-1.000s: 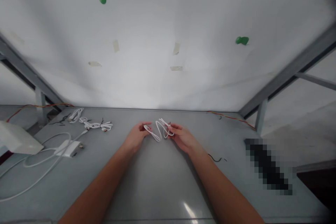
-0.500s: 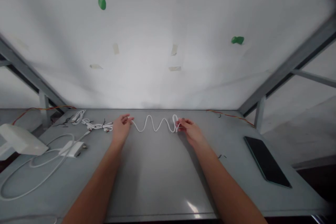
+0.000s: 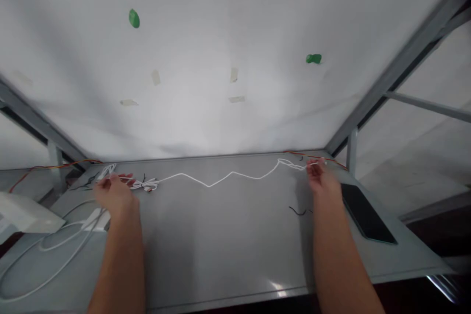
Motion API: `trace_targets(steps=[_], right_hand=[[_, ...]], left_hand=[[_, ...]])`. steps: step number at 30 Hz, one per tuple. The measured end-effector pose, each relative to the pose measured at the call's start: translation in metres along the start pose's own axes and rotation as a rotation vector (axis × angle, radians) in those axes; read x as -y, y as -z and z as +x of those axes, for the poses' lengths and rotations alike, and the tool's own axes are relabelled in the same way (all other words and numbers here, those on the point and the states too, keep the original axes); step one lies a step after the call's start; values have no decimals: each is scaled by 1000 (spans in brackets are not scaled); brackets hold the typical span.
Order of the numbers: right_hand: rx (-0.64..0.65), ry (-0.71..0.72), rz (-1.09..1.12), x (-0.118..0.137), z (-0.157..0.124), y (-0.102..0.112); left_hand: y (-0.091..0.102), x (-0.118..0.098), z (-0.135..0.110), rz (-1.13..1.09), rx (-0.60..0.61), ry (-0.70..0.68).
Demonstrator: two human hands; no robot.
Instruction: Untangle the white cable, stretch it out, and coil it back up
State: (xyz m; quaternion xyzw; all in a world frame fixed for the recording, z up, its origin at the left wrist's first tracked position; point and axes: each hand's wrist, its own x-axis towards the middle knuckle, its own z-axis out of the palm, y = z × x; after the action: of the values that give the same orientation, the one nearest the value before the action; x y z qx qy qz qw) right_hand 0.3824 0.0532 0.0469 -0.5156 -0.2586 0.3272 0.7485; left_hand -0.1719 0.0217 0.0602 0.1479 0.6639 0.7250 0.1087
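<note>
A white cable [image 3: 232, 173] stretches in a shallow zigzag above the grey table [image 3: 221, 235]. Its left end is pinched in my left hand [image 3: 116, 194], near the bundled white cables [image 3: 149, 184] at the back left. My right hand [image 3: 322, 176], slightly blurred, is closed on the other end, where a few loops of the cable are still gathered beside the fingers. That hand is at the back right, just beyond the black phone [image 3: 368, 213].
A white power adapter [image 3: 97, 221] with a looped grey-white cord [image 3: 69, 262] lies at left, beside a white box-like device [image 3: 31, 212]. Black twist ties [image 3: 297, 212] lie at right. A white panel [image 3: 206, 59] rises behind, between grey metal frame bars [image 3: 401, 59].
My hands have moved far apart, left hand leftward and right hand rightward. The cable between them is now longer and straighter. The view has shifted a little.
</note>
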Motion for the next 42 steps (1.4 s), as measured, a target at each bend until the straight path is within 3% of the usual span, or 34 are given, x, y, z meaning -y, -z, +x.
trace_targets(steps=[2,5,8,11,15,19,23,26,32,37,42], right_hand=[[2,-75,15,-10,-9,-14],[116,-191,17,-28,-31,-42],[249,-290,-5,-44,-61,-68],[431,-423,13,-55,-90,-85],[725,-642,157,-61,-121,-98],[848,-741,241,-62,-138,-105],[844,-769,314,-60,-138,-106],[715,-738,373,-56,-128,-103],[405,-664,477,-50,-98,-94],[329,-441,376,-51,-82,-87],[233,-185,276,-43,-58,-72]], left_hand=[[-11,4,-18,29,85,1],[-27,13,-62,61,273,-34],[-36,21,-112,182,643,-229],[-38,26,-152,354,901,-398],[-38,27,-183,444,1150,-623],[-37,27,-194,558,1290,-684],[-38,32,-193,638,1327,-599],[-39,36,-185,601,1326,-478],[-40,38,-161,508,1093,-383],[-42,37,-148,471,1006,-350],[-40,34,-124,459,837,-364]])
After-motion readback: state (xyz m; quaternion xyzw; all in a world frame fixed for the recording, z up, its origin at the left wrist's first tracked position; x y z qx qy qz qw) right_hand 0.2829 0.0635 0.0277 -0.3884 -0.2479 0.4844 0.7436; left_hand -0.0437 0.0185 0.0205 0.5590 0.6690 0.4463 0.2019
